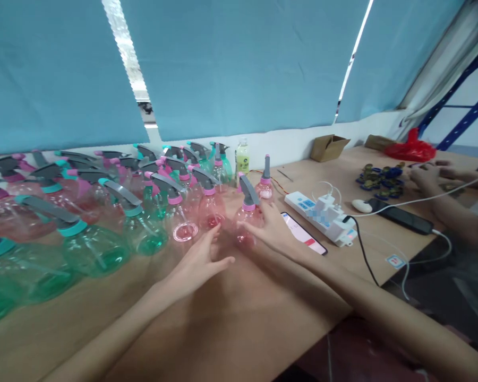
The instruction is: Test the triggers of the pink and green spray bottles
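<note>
Three blue panels (242, 63) back my brown desk (223, 329). Left hand (199, 260) open; right hand (271, 228) grips a translucent pink spray bottle (247, 215).

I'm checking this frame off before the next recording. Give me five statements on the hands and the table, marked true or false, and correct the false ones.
1. The right hand is at a pink spray bottle. True.
2. The left hand is clenched into a fist. False: it is open, its thumb spread from the fingers.
3. A phone with a lit screen lies beside the white power strip. True.
4. The green spray bottles stand right of the power strip. False: they stand to its left.
5. An open cardboard box stands near the wall. True.
</note>
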`<state>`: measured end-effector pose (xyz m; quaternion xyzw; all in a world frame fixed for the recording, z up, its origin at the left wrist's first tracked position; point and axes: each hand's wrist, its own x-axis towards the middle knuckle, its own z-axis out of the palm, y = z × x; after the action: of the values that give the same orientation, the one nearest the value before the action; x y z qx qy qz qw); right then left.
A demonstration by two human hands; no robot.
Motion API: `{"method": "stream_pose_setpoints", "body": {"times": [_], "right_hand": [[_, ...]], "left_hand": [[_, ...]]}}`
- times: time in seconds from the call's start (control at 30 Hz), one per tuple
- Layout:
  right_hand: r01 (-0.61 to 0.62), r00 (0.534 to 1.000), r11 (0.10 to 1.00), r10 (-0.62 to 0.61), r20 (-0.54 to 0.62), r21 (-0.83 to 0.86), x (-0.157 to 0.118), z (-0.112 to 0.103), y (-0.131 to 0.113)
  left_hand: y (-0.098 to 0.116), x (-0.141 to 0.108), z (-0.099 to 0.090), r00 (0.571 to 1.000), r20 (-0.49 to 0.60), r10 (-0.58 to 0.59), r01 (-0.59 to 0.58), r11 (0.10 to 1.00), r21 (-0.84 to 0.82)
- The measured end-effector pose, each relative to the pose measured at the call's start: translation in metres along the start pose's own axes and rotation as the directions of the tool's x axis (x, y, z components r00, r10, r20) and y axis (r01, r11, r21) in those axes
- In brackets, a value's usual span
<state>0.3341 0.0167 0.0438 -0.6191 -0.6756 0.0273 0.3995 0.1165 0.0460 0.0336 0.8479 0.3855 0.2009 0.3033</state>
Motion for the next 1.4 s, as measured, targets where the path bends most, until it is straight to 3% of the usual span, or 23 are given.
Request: {"method": "stream_pose_setpoints", "body": {"times": [0.13, 0.27, 0.6, 0.73, 0.9, 1.07, 1.2, 1.4], "right_hand": [[0.082, 0.993, 0.979, -0.096, 0.066, 0.186, -0.015, -0.002, -0.014], [0.124, 0.974, 0.957, -0.167, 0.151, 0.263, -0.022, -0.001, -0.035], [0.165, 0.920, 0.905, -0.285, 0.270, 0.393, -0.029, 0.027, -0.081], [0.099, 0.898, 0.833, -0.310, 0.312, 0.544, -0.017, 0.038, -0.097], [0.110, 0.878, 0.720, -0.393, 0.272, 0.685, -0.005, 0.056, -0.124], [0.128, 0.861, 0.620, -0.457, 0.224, 0.774, -0.012, 0.075, -0.145], [0.091, 0.888, 0.638, -0.399, 0.227, 0.765, -0.016, 0.079, -0.148], [0.156, 0.907, 0.738, -0.371, 0.201, 0.657, -0.007, 0.066, -0.133]], "left_hand": [[-0.002, -0.002, 0.011, 1.000, -0.001, -0.003, 0.003, 1.000, 0.012], [-0.001, -0.015, 0.011, 1.000, -0.022, 0.022, -0.023, 0.999, -0.044], [-0.010, -0.064, -0.007, 0.989, -0.141, 0.033, -0.068, 0.965, -0.254], [-0.017, -0.086, -0.017, 0.987, -0.158, -0.019, -0.028, 0.957, -0.287], [-0.029, -0.112, -0.023, 0.985, -0.170, -0.029, -0.009, 0.975, -0.220], [-0.035, -0.126, -0.023, 0.986, -0.158, -0.044, 0.015, 0.984, -0.179], [-0.045, -0.130, -0.026, 0.992, -0.124, 0.004, -0.012, 0.998, -0.062], [-0.068, -0.132, -0.032, 0.998, -0.049, 0.049, -0.035, 0.964, 0.262]]}}
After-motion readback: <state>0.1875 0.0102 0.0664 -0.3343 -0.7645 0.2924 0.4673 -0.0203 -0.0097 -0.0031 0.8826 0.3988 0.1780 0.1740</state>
